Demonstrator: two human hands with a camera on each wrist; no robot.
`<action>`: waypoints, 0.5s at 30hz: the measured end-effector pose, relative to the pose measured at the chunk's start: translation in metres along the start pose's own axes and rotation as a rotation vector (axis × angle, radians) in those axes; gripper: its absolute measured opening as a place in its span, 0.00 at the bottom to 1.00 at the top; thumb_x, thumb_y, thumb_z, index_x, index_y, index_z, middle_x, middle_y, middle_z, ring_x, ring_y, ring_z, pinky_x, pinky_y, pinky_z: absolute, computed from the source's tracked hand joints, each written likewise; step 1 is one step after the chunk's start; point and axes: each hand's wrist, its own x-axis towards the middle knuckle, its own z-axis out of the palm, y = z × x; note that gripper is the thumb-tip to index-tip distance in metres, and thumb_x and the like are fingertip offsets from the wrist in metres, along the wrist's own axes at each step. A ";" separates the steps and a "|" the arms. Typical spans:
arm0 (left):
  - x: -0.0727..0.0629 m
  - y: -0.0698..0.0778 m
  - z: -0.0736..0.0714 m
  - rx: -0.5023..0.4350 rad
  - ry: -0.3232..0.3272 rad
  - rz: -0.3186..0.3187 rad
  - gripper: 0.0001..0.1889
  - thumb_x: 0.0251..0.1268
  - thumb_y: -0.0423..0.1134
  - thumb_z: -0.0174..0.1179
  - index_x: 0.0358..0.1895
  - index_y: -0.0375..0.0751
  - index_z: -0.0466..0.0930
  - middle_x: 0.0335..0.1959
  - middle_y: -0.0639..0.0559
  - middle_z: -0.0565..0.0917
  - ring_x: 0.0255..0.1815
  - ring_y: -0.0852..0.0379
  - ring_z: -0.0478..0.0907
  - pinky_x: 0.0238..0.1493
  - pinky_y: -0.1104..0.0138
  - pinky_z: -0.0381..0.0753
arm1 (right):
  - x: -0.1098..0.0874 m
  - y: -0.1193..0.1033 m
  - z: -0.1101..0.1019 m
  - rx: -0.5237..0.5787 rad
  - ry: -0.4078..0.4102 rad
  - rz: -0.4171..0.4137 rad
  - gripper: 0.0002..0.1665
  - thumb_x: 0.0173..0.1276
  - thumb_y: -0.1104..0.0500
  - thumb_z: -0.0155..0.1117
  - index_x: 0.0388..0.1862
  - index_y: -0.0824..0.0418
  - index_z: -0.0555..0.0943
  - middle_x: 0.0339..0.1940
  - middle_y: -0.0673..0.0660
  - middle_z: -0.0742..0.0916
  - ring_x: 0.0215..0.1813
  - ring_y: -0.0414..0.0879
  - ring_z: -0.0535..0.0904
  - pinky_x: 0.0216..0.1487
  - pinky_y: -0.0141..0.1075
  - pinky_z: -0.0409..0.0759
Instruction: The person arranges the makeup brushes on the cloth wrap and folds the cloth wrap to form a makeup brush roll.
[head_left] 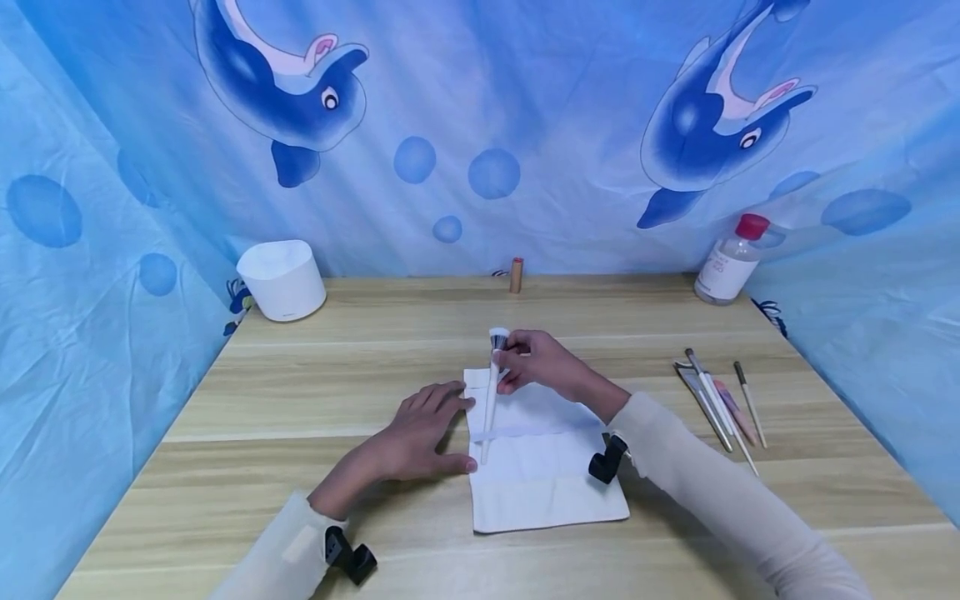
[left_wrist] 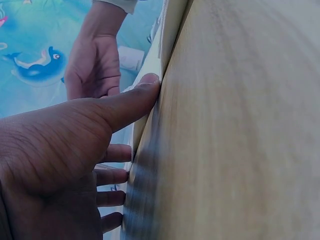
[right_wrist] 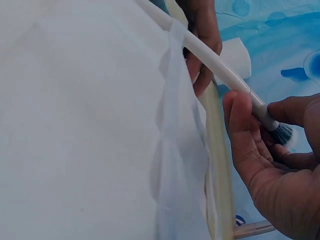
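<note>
A white cloth brush pouch (head_left: 551, 492) lies unfolded on the table, with a thin pale band (right_wrist: 172, 130) running across it. My right hand (head_left: 536, 362) pinches a white-handled makeup brush (head_left: 491, 400) near its metal collar, between thumb and fingers. The bristles (right_wrist: 285, 134) point away from me. Its handle crosses at the band near the pouch's left side, the tip lying toward me. At the pouch's left edge, my left hand (head_left: 420, 433) rests with fingers spread; its thumb (left_wrist: 145, 87) and fingertips touch the cloth border.
Several slim brushes and tools (head_left: 716, 404) lie on the right of the wooden table (head_left: 300, 400). Along the back stand a white rounded container (head_left: 283, 282), a small brown tube (head_left: 516, 276) and a red-capped bottle (head_left: 729, 262). A blue dolphin-print curtain (head_left: 480, 100) surrounds the table.
</note>
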 end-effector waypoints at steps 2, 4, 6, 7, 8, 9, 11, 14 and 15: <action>0.000 0.000 0.000 0.000 -0.002 -0.001 0.46 0.61 0.66 0.64 0.75 0.42 0.64 0.78 0.41 0.56 0.77 0.40 0.50 0.68 0.38 0.55 | 0.000 0.003 0.003 -0.011 -0.005 0.012 0.15 0.76 0.60 0.61 0.51 0.70 0.73 0.43 0.68 0.81 0.37 0.56 0.87 0.43 0.46 0.85; 0.001 -0.001 0.001 0.005 -0.001 0.000 0.46 0.61 0.67 0.63 0.75 0.42 0.64 0.78 0.41 0.56 0.77 0.40 0.51 0.68 0.38 0.55 | 0.001 0.006 0.005 -0.021 -0.010 0.022 0.15 0.75 0.60 0.62 0.52 0.69 0.73 0.41 0.68 0.83 0.36 0.55 0.87 0.43 0.46 0.85; 0.001 -0.001 0.001 0.006 -0.003 -0.001 0.46 0.61 0.67 0.63 0.75 0.42 0.64 0.78 0.41 0.56 0.77 0.41 0.51 0.68 0.39 0.55 | 0.002 0.009 0.007 -0.028 -0.022 0.034 0.16 0.75 0.60 0.63 0.53 0.68 0.72 0.40 0.67 0.85 0.36 0.55 0.87 0.43 0.46 0.85; 0.001 -0.001 0.001 0.008 -0.005 -0.002 0.46 0.61 0.67 0.63 0.75 0.42 0.64 0.78 0.42 0.56 0.77 0.41 0.51 0.68 0.39 0.55 | 0.003 0.010 0.008 -0.035 -0.030 0.039 0.17 0.74 0.60 0.63 0.53 0.68 0.71 0.40 0.67 0.85 0.36 0.55 0.87 0.43 0.46 0.85; 0.002 -0.001 0.001 0.008 -0.007 -0.004 0.46 0.61 0.68 0.63 0.75 0.42 0.64 0.78 0.42 0.56 0.77 0.41 0.51 0.68 0.39 0.55 | 0.003 0.011 0.008 -0.041 -0.036 0.041 0.18 0.74 0.60 0.63 0.54 0.68 0.70 0.39 0.66 0.86 0.36 0.55 0.87 0.43 0.46 0.85; 0.002 -0.001 0.001 0.007 -0.008 -0.005 0.46 0.61 0.68 0.63 0.75 0.42 0.63 0.78 0.42 0.56 0.77 0.41 0.51 0.69 0.39 0.55 | 0.002 0.011 0.008 -0.052 -0.041 0.043 0.18 0.74 0.60 0.64 0.54 0.68 0.70 0.39 0.66 0.86 0.35 0.55 0.87 0.43 0.46 0.85; 0.002 -0.001 0.001 0.006 -0.011 -0.007 0.46 0.61 0.68 0.62 0.75 0.42 0.63 0.78 0.42 0.55 0.77 0.41 0.50 0.69 0.39 0.55 | 0.002 0.011 0.009 -0.073 -0.046 0.042 0.20 0.74 0.60 0.64 0.56 0.68 0.69 0.38 0.66 0.87 0.35 0.56 0.87 0.42 0.46 0.85; 0.001 -0.002 0.001 0.011 -0.009 -0.005 0.46 0.62 0.69 0.61 0.75 0.41 0.63 0.78 0.41 0.56 0.77 0.41 0.51 0.68 0.39 0.56 | 0.002 0.010 0.008 -0.106 -0.044 0.037 0.22 0.74 0.60 0.64 0.59 0.67 0.68 0.36 0.65 0.87 0.34 0.54 0.86 0.40 0.45 0.85; 0.000 -0.002 0.001 0.013 -0.009 -0.004 0.46 0.62 0.69 0.61 0.75 0.41 0.63 0.78 0.41 0.56 0.77 0.41 0.51 0.68 0.38 0.56 | 0.002 0.010 0.009 -0.119 -0.046 0.039 0.22 0.74 0.59 0.64 0.60 0.67 0.69 0.36 0.65 0.87 0.33 0.54 0.86 0.39 0.44 0.85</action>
